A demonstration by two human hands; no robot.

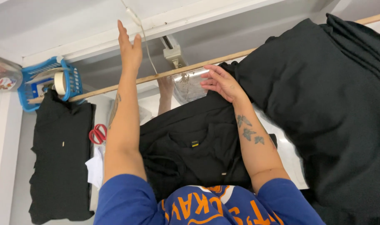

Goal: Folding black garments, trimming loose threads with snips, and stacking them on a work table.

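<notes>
A black shirt (pixel 198 141) with a small collar label lies spread in front of me on a white table. My right hand (pixel 222 82) rests flat on its far edge, fingers spread, beside a piece of clear plastic (pixel 189 85). My left hand (pixel 129 46) is stretched far forward, fingers straight and holding nothing, close to a thin white cord (pixel 145 39) and past a long wooden stick (pixel 165 74).
A large pile of black garments (pixel 331 108) fills the right side. Another black shirt (pixel 60 158) lies at the left, with red scissors (pixel 98 134) next to it. A blue basket (pixel 46 83) holding a tape roll stands far left, near a clear jar (pixel 4 75).
</notes>
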